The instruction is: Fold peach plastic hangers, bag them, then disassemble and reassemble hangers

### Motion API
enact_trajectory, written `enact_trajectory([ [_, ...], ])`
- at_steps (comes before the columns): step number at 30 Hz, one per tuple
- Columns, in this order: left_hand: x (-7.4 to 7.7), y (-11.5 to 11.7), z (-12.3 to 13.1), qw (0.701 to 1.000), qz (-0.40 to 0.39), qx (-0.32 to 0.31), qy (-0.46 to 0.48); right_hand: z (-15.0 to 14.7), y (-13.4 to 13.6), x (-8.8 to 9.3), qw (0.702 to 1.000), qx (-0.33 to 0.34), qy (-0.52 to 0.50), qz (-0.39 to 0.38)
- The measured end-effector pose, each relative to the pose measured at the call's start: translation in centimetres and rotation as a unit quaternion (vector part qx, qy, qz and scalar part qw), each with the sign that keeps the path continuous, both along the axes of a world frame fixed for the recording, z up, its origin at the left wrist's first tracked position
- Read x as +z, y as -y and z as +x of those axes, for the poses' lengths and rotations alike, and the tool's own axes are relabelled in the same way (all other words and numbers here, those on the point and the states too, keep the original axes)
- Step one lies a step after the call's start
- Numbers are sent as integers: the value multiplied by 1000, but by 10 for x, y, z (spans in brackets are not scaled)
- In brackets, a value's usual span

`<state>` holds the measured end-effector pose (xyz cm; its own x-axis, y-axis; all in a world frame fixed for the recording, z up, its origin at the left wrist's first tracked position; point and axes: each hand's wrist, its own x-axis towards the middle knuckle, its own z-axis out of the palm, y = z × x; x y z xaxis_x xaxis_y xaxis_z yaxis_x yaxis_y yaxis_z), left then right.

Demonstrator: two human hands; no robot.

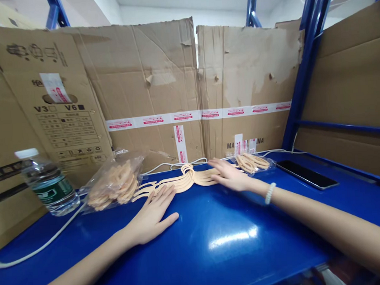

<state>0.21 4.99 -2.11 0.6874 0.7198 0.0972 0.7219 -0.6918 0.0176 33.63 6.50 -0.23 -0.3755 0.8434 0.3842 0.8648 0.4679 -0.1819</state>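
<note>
Several beige clothes hangers (188, 179) lie fanned out on the blue tabletop (197, 242), with their hooks close together in the middle. My left hand (152, 214) rests flat by the left arms of the hangers, fingertips over them and thumb spread. Over the right arms lies my right hand (229, 174), its fingers stretched out and the hanger ends partly hidden beneath it. A clear plastic bag of beige pieces (116, 182) sits left of the hangers. Another bag of beige pieces (252, 162) lies just beyond my right hand.
A water bottle (51, 182) stands at the left, near a white cable (44, 248). A black phone (306, 174) lies at the right. Tall cardboard sheets (147, 89) wall off the back, and a blue metal post (304, 65) rises at the right.
</note>
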Motion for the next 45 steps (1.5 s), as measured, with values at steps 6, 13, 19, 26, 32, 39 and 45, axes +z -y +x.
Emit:
enact_trajectory([
  [6,-3,1,0,1000,9,-6,18,110,21,26,978,-157,-118,65],
  [13,-4,2,-4,997,42,-28,63,214,66,13,909,-349,-221,59],
  [19,-6,0,-5,993,73,-43,85,241,79,-2,844,-466,-249,86],
  [26,-5,7,-2,984,144,-53,93,223,82,-9,834,-476,-250,127],
  [32,-3,20,-1,975,202,-59,73,182,88,-7,839,-430,-257,212],
  [39,3,40,2,965,251,-69,27,107,72,12,855,-307,-282,308],
  [45,6,43,7,966,250,-65,4,45,46,16,915,-164,-250,271],
])
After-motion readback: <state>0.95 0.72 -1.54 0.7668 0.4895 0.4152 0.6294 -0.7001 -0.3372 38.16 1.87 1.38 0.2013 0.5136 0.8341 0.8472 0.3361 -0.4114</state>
